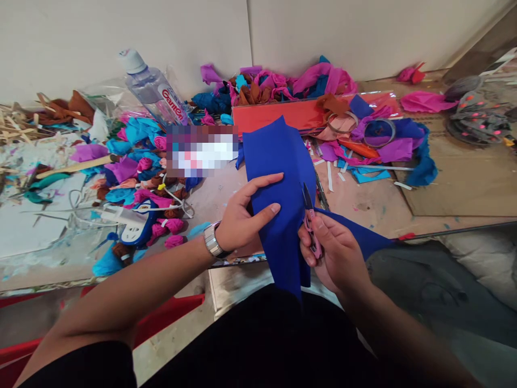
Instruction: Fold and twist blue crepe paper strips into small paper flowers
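Note:
A long dark-blue sheet (278,156), of crepe paper or thin cloth, hangs over the table's front edge and down to my lap. My left hand (247,213) grips its left side, thumb and forefinger across the top and the other fingers hidden behind. In my right hand (337,248) is a small pair of scissors (311,218) with pink handles, dark blades pointing up and away at the sheet's right part. The blades look slightly apart. A separate-looking flap of the blue material (365,234) stretches out to the right behind my right hand.
Left of the sheet stand a clear bottle (151,89) and a blue-and-white power strip (137,223) among crumpled coloured scraps. Behind lies a red-orange packet (262,114). Tape rings (379,132) rest on scraps at right, near brown cardboard (452,186) and a grey netted bundle (480,118).

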{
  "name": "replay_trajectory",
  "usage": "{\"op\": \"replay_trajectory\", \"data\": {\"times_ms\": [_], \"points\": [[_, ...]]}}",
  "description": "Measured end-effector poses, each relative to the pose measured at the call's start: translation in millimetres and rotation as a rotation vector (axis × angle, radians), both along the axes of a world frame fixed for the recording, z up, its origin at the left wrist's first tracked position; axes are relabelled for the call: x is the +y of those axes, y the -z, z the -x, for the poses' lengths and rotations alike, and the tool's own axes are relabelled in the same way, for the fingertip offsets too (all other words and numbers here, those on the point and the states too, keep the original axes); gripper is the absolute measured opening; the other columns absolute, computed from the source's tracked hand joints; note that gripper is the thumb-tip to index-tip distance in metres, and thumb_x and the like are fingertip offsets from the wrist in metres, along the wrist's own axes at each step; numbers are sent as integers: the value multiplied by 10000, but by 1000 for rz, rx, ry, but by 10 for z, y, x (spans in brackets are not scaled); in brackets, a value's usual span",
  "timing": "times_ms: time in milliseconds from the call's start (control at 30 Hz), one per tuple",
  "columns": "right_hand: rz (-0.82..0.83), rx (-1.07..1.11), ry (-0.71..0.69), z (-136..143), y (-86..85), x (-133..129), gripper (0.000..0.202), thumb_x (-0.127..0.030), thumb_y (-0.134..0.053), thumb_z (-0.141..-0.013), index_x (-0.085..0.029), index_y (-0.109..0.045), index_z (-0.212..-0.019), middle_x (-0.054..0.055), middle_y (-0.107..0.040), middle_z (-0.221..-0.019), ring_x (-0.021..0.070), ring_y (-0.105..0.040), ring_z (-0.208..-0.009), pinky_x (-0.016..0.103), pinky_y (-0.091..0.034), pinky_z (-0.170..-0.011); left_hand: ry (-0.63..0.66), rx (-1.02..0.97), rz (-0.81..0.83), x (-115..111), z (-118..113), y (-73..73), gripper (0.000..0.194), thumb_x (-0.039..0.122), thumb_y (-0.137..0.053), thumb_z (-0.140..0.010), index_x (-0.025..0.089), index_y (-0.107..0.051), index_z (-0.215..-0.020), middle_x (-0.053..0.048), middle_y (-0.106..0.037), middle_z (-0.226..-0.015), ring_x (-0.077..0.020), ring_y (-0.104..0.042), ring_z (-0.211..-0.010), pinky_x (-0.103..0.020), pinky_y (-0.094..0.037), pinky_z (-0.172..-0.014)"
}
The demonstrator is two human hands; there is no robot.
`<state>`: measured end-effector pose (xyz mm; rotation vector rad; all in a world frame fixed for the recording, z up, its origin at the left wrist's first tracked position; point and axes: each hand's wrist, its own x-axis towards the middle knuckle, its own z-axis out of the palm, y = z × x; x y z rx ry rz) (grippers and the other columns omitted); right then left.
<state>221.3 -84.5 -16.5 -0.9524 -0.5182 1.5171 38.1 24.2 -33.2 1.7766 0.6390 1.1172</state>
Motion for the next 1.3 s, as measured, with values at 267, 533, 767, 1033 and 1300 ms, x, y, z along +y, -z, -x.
{"op": "replay_trajectory", "data": {"times_ms": [267,533,767,1033,1300], "points": [[-6,10,-2,-16,-1,14,277,-454,-792,-954,-188,-717,-945,-38,-611,-661,47,-515,-437,163,-330,-423,19,32,-32,-24,11,4,524,327,-771,-957,254,-648,-1461,-110,-701,-1437,-255,-709,-1264,-400,-590,-1107],[-6,3,7,-20,12,50,298,-475,-792,-949,-192,-702,-936,-37,-612,-666,52,-505,-435,180,-306,-426,7,10,28,-108,-34,-47,480,334,-770,-956,240,-678,-1418,-105,-734,-1367,-244,-735,-1187,-379,-647,-1001],[-16,8,15,-14,20,39,256,-434,-785,-965,-195,-702,-922,-35,-613,-662,49,-507,-450,173,-317,-433,9,17,30,-112,-37,-53,485,329,-777,-949,226,-683,-1413,-112,-729,-1379,-244,-734,-1194,-373,-642,-1008],[-15,7,15,-5,18,50,270,-439,-784,-962,-193,-686,-914,-35,-612,-670,46,-503,-448,171,-324,-433,6,12,50,-123,-32,-43,488,355,-775,-954,230,-682,-1417,-117,-723,-1386,-258,-728,-1211,-402,-617,-1057],[16,-1,14,-7,-18,18,343,-505,-811,-913,-198,-703,-1022,-41,-621,-666,65,-510,-421,181,-331,-400,12,61,-33,-63,7,-17,510,323,-772,-955,258,-659,-1447,-101,-705,-1432,-244,-706,-1264,-390,-583,-1108]]}}
